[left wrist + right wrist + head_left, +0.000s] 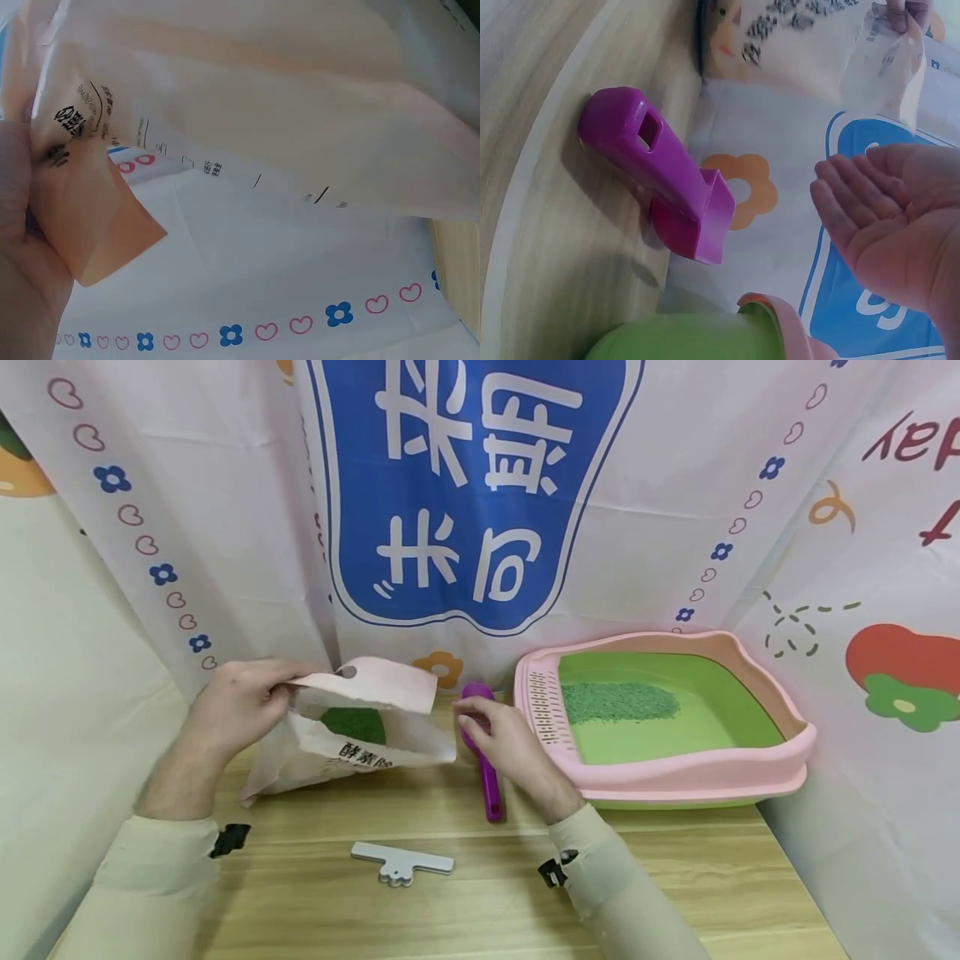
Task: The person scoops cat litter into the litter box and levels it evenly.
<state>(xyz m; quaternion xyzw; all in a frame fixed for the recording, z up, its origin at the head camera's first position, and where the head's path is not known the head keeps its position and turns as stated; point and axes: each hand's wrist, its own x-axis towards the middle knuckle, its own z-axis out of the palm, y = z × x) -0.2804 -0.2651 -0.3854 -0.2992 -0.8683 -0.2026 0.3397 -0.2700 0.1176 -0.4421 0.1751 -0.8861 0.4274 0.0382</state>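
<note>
My left hand [238, 703] pinches the top edge of a pale plastic bag [300, 768], whose mouth gapes and shows green granules [356, 725] inside. In the left wrist view the same bag [262, 127] fills the upper part, its corner gripped at the left edge. My right hand [510, 747] hovers over a purple scoop [489, 785] on the table. The right wrist view shows that hand [892, 217] holding nothing, fingers loosely extended, apart from the scoop [652, 161].
On the right stands a pink-rimmed green litter box [690, 768] with green granules [622, 702] spread on its floor. A grey clip [401, 862] lies on the wooden table [300, 902] near the front. A printed curtain [247, 568] hangs behind.
</note>
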